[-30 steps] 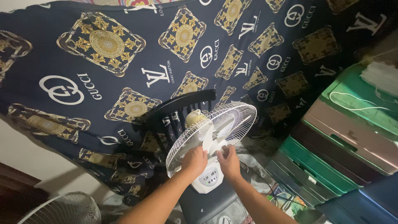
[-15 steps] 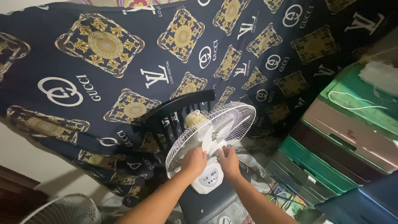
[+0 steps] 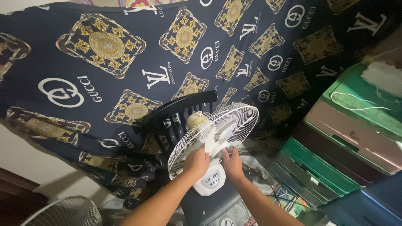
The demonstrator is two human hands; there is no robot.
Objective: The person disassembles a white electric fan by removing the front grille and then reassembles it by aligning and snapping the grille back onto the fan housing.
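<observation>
Your two hands are on the lower edge of the fan guard, the white wire cage at the front of a small fan that stands on a dark seat, just in front of a black chair back. Your left hand closes its grip on the rim of the cage at the lower left, fingers curled over the wires. Your right hand rests on the rim just beside it, on the lower right; from here you cannot tell whether its grip is closed round the wire or only pressed flat against it.

The work looks to be at the cage's lower rim, where a clip or catch would sit, though none shows under your fingers. Keep both hands low and close together as they are, so the cage does not twist. Hold the rim ring itself, not the thin spokes, which probably bend easily. The fan leans back with its cage tilted up, and its white base with the button panel sits between your wrists, so brace the base with the heel of one hand before you pull or push, or the whole fan may slide on the seat. Work the rim evenly, a little at each side. Mind the stacked plastic drawers near your right elbow and the second fan down at your left.
</observation>
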